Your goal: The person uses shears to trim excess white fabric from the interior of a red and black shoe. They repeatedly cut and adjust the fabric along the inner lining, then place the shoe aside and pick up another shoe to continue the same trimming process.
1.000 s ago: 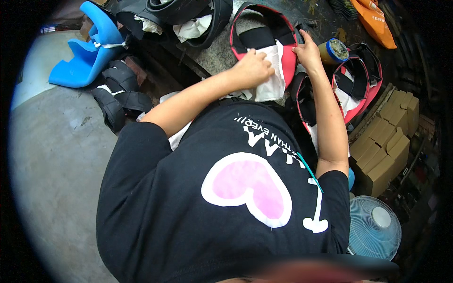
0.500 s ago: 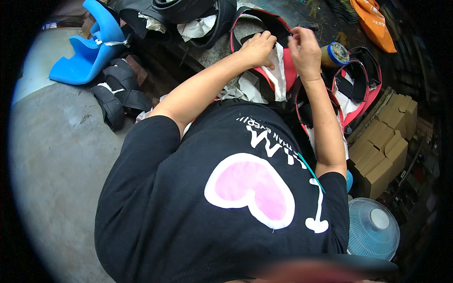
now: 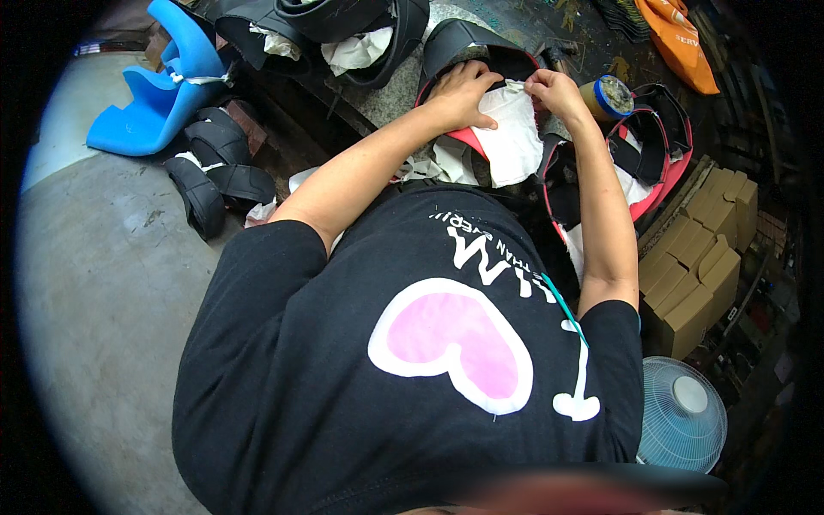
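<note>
A curved black piece with a red edge [image 3: 468, 41], shaped like a loop, lies on the worktop at the far middle. My left hand [image 3: 463, 96] holds its left side, fingers bent over the rim and thumb stretched toward a white sheet. That thin white sheet [image 3: 513, 142], cloth or paper, spreads over the piece's near right part and covers its red lining. With fingertips closed, my right hand [image 3: 556, 93] pinches the sheet's upper right corner. Similar black-and-red pieces [image 3: 661, 142] with white sheets inside lie beyond my right forearm.
A jar with a blue rim [image 3: 608, 97] stands right of my right hand. Black curved pieces [image 3: 356, 21] stuffed with white material sit at the far left. Blue foam [image 3: 167, 86] lies farther left. Cardboard boxes [image 3: 699, 257] and a fan [image 3: 687, 412] are at the right.
The white sheet, a narrow folded strip before, now lies spread wide over the red lining. My right hand has come lower and grips its corner. My left hand has shifted slightly left and down.
</note>
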Demonstrator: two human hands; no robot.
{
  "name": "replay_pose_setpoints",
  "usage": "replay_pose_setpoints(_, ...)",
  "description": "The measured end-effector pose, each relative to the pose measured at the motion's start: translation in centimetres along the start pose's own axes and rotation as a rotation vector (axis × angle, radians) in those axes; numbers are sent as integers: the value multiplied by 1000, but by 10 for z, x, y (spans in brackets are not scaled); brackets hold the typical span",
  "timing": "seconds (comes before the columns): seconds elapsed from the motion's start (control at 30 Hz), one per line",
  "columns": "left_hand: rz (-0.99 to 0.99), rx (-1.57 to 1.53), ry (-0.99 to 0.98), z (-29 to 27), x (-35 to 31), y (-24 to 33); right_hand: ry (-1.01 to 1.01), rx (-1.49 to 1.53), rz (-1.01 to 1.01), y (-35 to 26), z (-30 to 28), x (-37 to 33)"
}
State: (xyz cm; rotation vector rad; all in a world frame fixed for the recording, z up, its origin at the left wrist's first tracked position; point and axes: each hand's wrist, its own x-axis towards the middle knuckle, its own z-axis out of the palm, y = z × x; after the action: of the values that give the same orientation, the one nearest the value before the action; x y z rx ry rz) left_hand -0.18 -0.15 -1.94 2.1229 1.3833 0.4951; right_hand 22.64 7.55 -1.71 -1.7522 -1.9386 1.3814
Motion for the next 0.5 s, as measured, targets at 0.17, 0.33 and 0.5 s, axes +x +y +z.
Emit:
replay_pose_setpoints(0.17,-52,-31,12,0,21,-2,76,-256,-70,-15,2,-11)
replay_pose_setpoints(0.33,-139,61,30,8,34,6,118,-515,-10,-28,13,-3)
replay_pose_setpoints(0.5,-128,51,122,8,25,8,209,352,171,-13,-24,-11)
